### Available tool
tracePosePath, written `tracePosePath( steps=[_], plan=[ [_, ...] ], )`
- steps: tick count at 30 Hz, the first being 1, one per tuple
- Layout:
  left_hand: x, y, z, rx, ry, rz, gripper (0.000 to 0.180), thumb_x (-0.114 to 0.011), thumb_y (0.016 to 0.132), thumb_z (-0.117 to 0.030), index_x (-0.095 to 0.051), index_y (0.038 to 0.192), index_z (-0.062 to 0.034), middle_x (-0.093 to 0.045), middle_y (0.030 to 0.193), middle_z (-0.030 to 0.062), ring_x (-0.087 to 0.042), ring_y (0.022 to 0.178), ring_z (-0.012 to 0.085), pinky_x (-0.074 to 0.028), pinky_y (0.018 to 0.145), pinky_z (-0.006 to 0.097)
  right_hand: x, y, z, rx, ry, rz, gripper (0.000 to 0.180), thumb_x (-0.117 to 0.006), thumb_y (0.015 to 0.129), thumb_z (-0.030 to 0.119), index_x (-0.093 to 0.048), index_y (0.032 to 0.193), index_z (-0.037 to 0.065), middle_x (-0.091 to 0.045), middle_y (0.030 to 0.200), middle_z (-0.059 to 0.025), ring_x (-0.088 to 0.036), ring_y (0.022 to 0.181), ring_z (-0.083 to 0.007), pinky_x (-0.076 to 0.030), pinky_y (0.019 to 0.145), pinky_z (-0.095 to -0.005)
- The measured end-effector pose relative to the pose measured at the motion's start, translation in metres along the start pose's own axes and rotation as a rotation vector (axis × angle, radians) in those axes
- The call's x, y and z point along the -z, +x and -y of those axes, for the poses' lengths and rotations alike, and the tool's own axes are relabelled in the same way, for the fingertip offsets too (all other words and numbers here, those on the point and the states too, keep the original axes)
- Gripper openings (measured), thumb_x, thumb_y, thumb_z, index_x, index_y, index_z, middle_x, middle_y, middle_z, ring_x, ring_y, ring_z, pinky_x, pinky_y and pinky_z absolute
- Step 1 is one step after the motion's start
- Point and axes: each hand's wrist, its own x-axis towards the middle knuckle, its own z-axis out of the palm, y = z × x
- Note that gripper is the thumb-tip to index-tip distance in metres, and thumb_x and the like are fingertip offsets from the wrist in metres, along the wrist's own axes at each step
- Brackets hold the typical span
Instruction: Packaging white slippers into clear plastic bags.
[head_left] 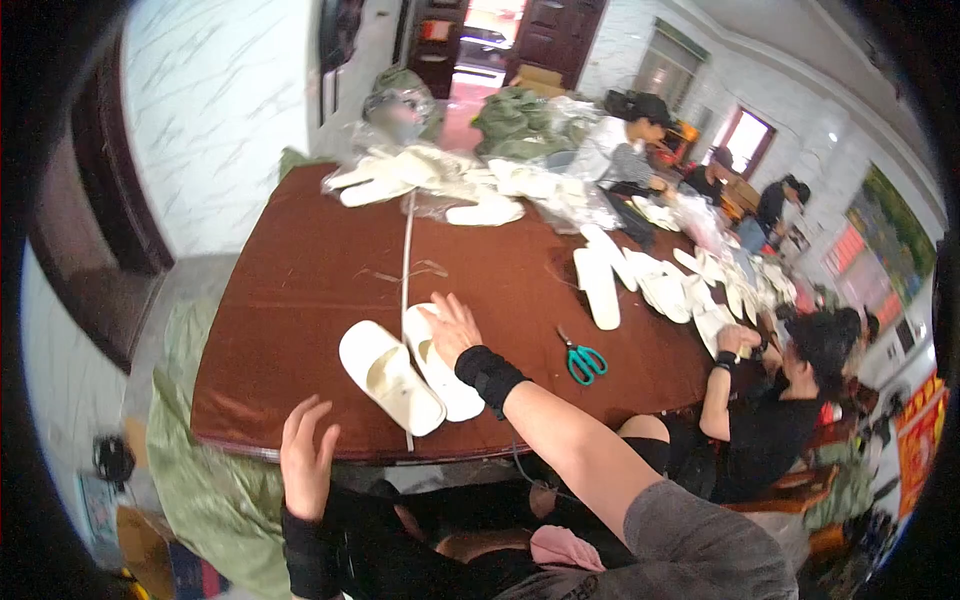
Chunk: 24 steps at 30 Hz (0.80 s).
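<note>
Reaching over the right slipper [448, 375], the right hand [452, 328] may grip its toe; I cannot tell. The left hand [308, 455], fingers apart, is empty. Both slippers lie near the table's front edge, so a careless push could tip the left slipper [385, 372] off. Brown cloth [290, 290] covers the tabletop; marble-patterned walls [220, 110] flank co-workers [775, 450].

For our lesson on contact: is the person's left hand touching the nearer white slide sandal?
Apart: the head view plainly shows brown tablecloth between the left hand and the nearer white slide sandal.
</note>
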Motion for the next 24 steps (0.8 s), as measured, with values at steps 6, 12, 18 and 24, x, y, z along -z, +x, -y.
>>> tracePosePath(
  steps=[6, 12, 18, 24],
  plan=[
    [-0.118, 0.090, 0.085, -0.184, -0.015, 0.083, 0.039, -0.063, 0.087, -0.017, -0.053, 0.122, -0.0015, -0.055, 0.125, 0.0199, -0.050, 0.119, 0.0367, -0.041, 0.099, 0.042, 0.012, -0.020, -0.055, -0.057, 0.064, 0.294, 0.035, -0.044, 0.092, 0.015, -0.049, 0.126, 0.009, -0.051, 0.128, -0.0202, -0.047, 0.118, -0.0387, -0.038, 0.100, -0.0459],
    [-0.154, 0.108, 0.084, -0.144, 0.158, 0.149, 0.048, -0.066, 0.084, -0.033, -0.057, 0.119, -0.0027, -0.060, 0.114, 0.0205, -0.053, 0.100, 0.0365, -0.041, 0.092, 0.044, 0.003, -0.016, -0.084, -0.063, 0.253, -0.015, 0.027, -0.051, 0.089, 0.026, -0.057, 0.112, 0.012, -0.048, 0.134, -0.0161, -0.048, 0.118, -0.0361, -0.042, 0.097, -0.0464],
    [-0.163, 0.105, 0.067, -0.080, 0.269, 0.254, 0.066, -0.074, 0.073, -0.046, -0.057, 0.120, -0.0041, -0.059, 0.110, 0.0199, -0.052, 0.101, 0.0393, -0.043, 0.090, 0.046, -0.021, -0.015, -0.078, -0.036, 0.200, 0.102, 0.050, -0.054, 0.088, 0.044, -0.057, 0.124, 0.010, -0.056, 0.120, -0.0166, -0.049, 0.113, -0.0353, -0.040, 0.098, -0.0442],
    [-0.146, 0.097, 0.083, 0.076, 0.108, 0.358, 0.079, -0.074, 0.074, -0.050, -0.051, 0.125, 0.0056, -0.057, 0.113, 0.0247, -0.058, 0.103, 0.0364, -0.047, 0.088, 0.041, 0.025, -0.046, -0.112, -0.163, 0.265, 0.288, 0.056, -0.060, 0.079, 0.058, -0.070, 0.099, 0.007, -0.063, 0.103, -0.0188, -0.058, 0.098, -0.0335, -0.046, 0.084, -0.0424]
  ],
)
